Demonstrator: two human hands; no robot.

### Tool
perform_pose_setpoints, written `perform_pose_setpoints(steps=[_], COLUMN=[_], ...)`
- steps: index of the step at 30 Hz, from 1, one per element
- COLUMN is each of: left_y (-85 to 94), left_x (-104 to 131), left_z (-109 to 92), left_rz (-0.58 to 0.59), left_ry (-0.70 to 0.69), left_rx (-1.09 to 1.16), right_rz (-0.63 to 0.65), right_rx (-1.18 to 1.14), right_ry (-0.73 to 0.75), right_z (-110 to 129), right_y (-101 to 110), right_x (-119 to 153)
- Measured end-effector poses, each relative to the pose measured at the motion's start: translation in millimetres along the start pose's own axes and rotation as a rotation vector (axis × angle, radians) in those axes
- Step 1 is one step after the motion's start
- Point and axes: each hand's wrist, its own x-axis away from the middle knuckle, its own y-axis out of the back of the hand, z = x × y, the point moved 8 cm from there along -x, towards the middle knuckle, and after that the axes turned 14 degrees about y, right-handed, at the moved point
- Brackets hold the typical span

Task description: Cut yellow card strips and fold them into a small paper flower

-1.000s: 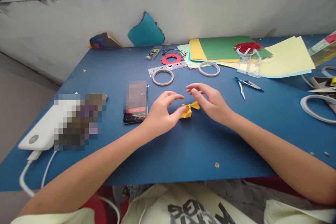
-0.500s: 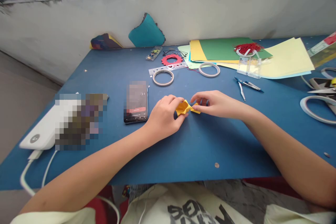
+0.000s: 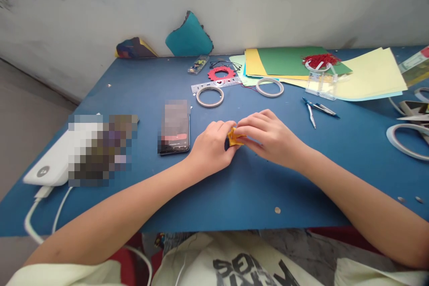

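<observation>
A small folded piece of yellow paper (image 3: 235, 137) is between my two hands, low over the blue table. My left hand (image 3: 212, 146) grips its left side, thumb below and fingers above. From the right, my right hand (image 3: 264, 136) closes its fingers on the other side and covers much of it. A phone (image 3: 175, 127) lies just left of my left hand. Beyond my hands rest two rolls of tape, one (image 3: 210, 97) nearer the left and another (image 3: 270, 87) nearer the right.
On the blue table (image 3: 214, 205) are a white power bank (image 3: 56, 161) with cables at left, a compass (image 3: 320, 108) at right, and a metal ruler (image 3: 201, 86), a red paper ring (image 3: 221, 73) and coloured sheets (image 3: 291, 60) at the back. Scissors and more tape (image 3: 398, 143) sit far right.
My right hand has moved left onto the yellow paper, which now shows less between my hands. My left hand keeps its grip. The whole view has shifted slightly.
</observation>
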Motion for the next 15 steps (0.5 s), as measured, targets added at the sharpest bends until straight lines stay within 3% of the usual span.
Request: perform_pose_setpoints(steps=[4, 10, 15], left_y=[-0.6, 3.8, 3.3], left_x=[-2.2, -6.1, -10.8], left_z=[3.4, 10.2, 17.7], left_rz=[0.032, 0.051, 0.206], left_ry=[0.040, 0.149, 0.314], left_rx=[0.113, 0.277, 0.690], right_rz=[-0.053, -0.190, -0.151], right_rx=[-0.042, -0.091, -0.233], right_ry=[-0.026, -0.035, -0.125], right_z=[-1.7, -1.7, -10.6], right_y=[-7.3, -1.2, -6.6], right_x=[3.9, 7.7, 9.1])
